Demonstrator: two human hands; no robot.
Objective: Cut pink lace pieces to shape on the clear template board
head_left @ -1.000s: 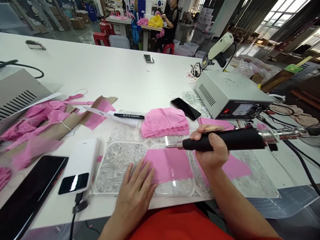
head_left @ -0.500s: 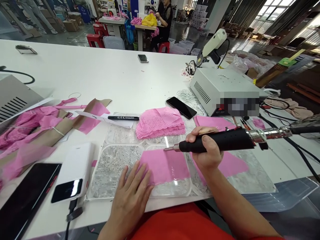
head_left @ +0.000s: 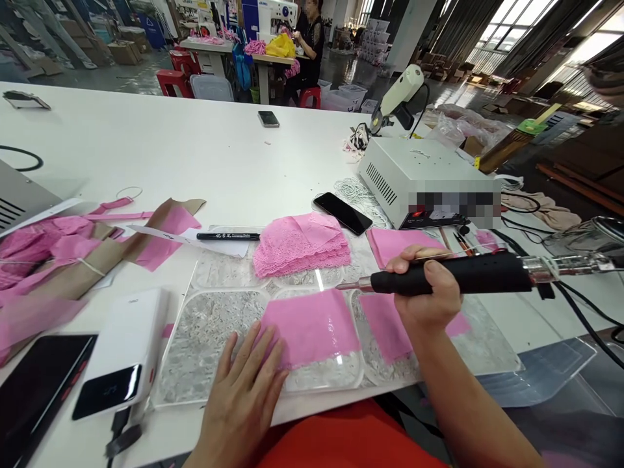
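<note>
Pointing left, its long axis nearly level, the black-handled tool (head_left: 480,273) had its metal tip at the far right corner of the pink cloth (head_left: 312,331), contact unclear. To the cloth's right, the right hand (head_left: 431,307) was wrapped around the tool, forearm slanting in from the near side; the left hand (head_left: 244,390) lay palm down, fingers slightly spread over the cloth's left edge.

A flat pink cloth piece (head_left: 312,328) lies near the table's (head_left: 195,156) front edge; the black-handled handpiece (head_left: 487,272) points leftward, nearly level, metal tip (head_left: 355,284) by the cloth's far right corner.
</note>
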